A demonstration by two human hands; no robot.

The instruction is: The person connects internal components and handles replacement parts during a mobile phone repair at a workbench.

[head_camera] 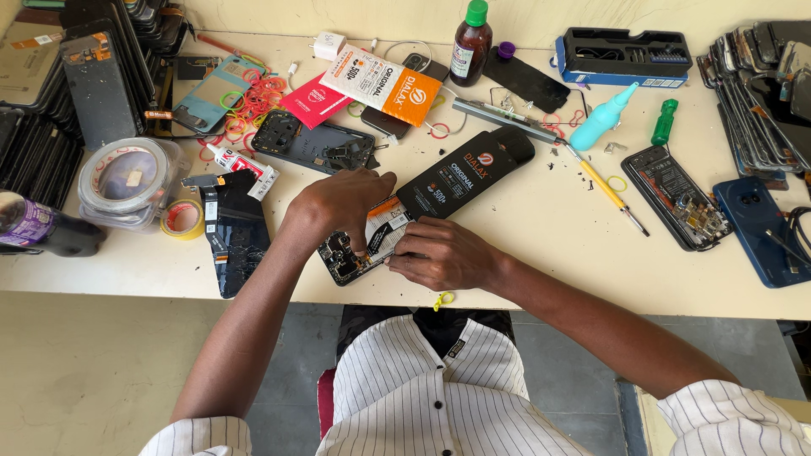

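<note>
- An opened phone (342, 253) is being pressed down near the desk's (524, 245) front edge, at its middle, by the left hand (342, 198), fingers together flat on it.
- A black pack (460, 177), lying over the phone's upper end, is being pinched at its lower end by the right hand (439, 253), fingers closed on it.
- Tape rolls are being kept in a clear tub (127, 181) near the left edge.
- Screwdriver bits are being stored in a black case (625, 52) at the back edge, toward the right corner.
- Screens are being stacked in piles (760, 80) at the right back corner.
- A brown bottle (470, 42), green-capped, is standing at the back edge.
</note>
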